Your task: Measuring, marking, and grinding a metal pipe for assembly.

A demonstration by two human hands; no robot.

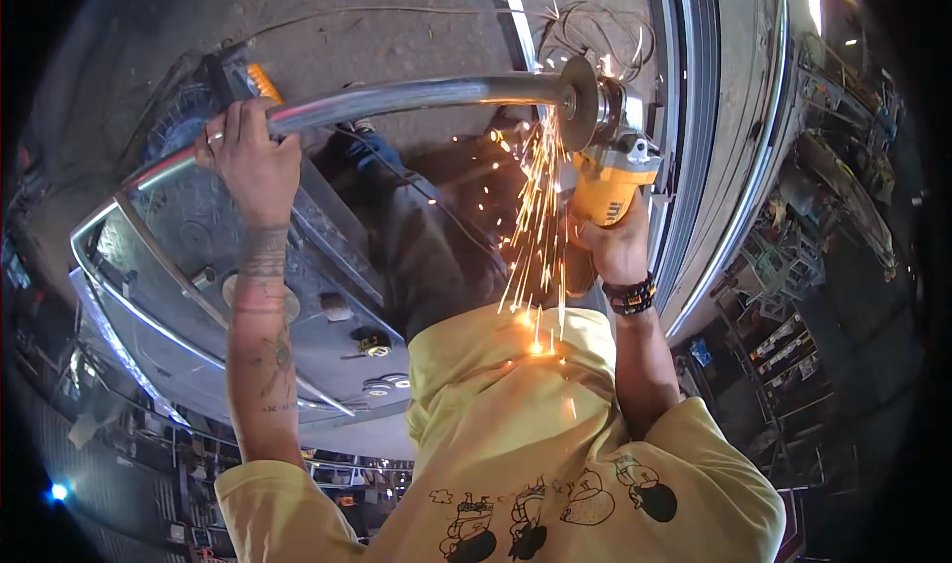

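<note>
Steel first: one curved pipe (397, 95) arcs across the head view, the left hand (248, 147) wrapped tight round its left stretch. At the pipe's right end one yellow grinder (610, 181), clutched in the right hand (615, 246), presses one disc (580, 102) to it. Sparks (535, 226) rain below the pipe onto the yellow shirt (516, 414); they could burn it, and a snagging disc might kick

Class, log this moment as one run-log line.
left hand: grips steel tube | right hand: holds yellow grinder | disc: on tube end | sparks: falling onto yellow shirt
</note>
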